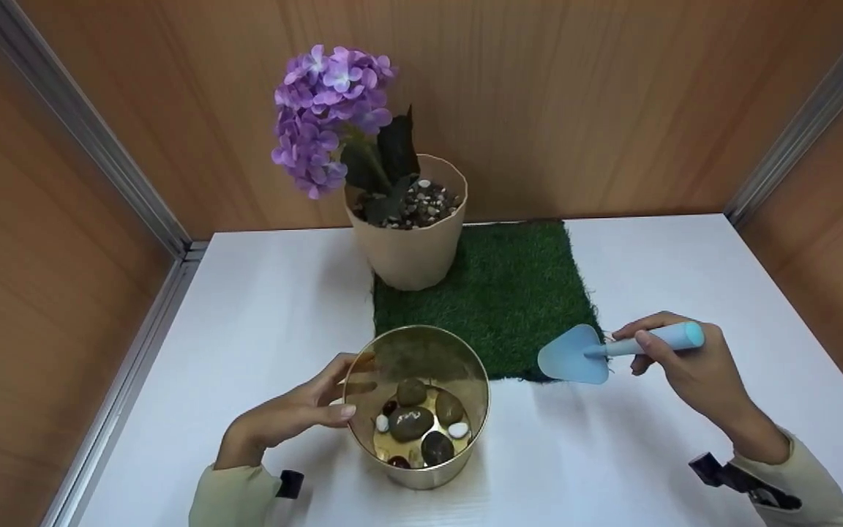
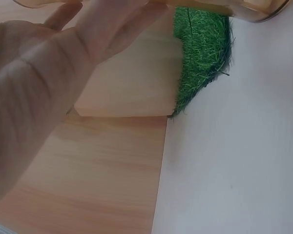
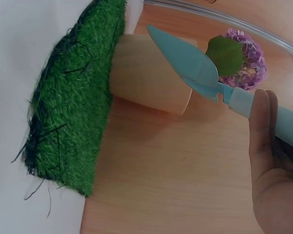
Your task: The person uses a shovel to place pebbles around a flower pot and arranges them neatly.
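Observation:
My left hand [image 1: 293, 416] grips the left side of a gold-tinted, see-through bowl [image 1: 421, 479], thumb near the rim and fingers showing through the wall. Inside lie several dark pebbles [image 1: 410, 424] and white ones [image 1: 458, 430]. Only a strip of the bowl [image 2: 261, 12] shows at the top of the left wrist view. To the right, my right hand [image 1: 707, 377] holds a light blue hand trowel [image 1: 575, 356] by its handle. The trowel blade is over the near right corner of a green turf mat [image 1: 516, 293], with nothing visible on it.
A beige pot [image 1: 410, 252] with a purple flower [image 1: 330, 102], dark leaves and gravel stands on the mat's far left part. The white table [image 1: 268, 315] is bounded by a wood-grain back panel [image 1: 538, 110] and side panels with metal edges.

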A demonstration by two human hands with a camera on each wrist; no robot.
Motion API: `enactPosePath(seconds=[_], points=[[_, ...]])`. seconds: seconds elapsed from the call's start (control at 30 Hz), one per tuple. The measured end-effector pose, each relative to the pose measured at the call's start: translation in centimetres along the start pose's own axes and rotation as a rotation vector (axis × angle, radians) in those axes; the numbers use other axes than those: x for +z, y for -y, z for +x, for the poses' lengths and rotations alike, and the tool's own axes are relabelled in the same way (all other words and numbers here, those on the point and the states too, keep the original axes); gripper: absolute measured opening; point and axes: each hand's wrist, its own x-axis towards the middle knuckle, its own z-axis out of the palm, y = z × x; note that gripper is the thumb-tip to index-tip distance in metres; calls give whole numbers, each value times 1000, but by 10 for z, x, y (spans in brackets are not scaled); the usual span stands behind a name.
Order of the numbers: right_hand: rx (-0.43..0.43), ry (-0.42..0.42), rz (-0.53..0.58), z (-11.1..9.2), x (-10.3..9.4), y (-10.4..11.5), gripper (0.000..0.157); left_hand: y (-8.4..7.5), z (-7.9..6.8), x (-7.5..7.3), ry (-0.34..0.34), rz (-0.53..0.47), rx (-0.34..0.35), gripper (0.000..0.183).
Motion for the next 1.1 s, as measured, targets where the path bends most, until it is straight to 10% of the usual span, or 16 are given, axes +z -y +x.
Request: enactPosePath(seconds=[1.1], points=[[-217,-23,259,5,-9,29,20,-4,34,19,-16,13,-7,63]])
